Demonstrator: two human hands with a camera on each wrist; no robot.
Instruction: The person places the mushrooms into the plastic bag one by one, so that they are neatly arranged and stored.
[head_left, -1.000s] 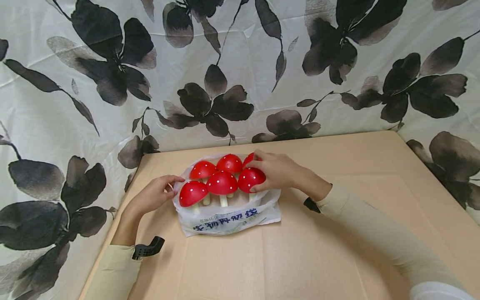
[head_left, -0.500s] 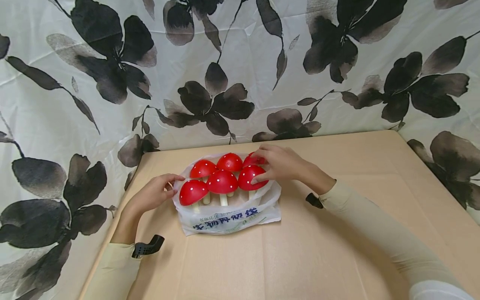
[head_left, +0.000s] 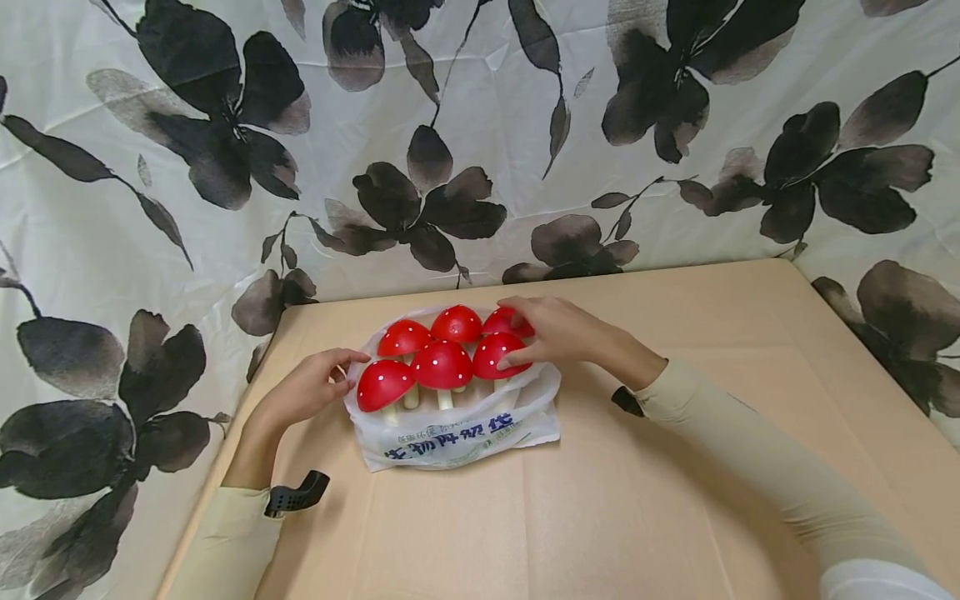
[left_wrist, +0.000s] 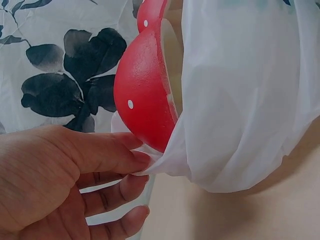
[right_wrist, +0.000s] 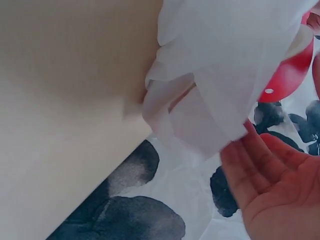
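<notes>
A white plastic bag (head_left: pixel 450 446) with blue printed characters lies on the table, its mouth spread around several red toy mushrooms (head_left: pixel 442 365) with white dots and pale stems. At the bag's left edge my left hand (head_left: pixel 309 385) pinches the plastic between thumb and fingers, close below a red cap (left_wrist: pixel 145 95) in the left wrist view. On the right side my right hand (head_left: pixel 558 331) holds the front right mushroom (head_left: pixel 491 354), thumb on its cap and fingers over the back right mushroom (head_left: pixel 498 319). In the right wrist view, the other fingers (right_wrist: pixel 255 165) lie beside the bag.
The light wooden-coloured table (head_left: pixel 600 517) extends in front of and to the right of the bag. A white cloth with dark flowers (head_left: pixel 525 125) hangs behind the table and down its left side.
My right hand shifted slightly right and up, then back a little left, and the front right mushroom cap moved slightly with it. The left hand has stayed at the bag's edge.
</notes>
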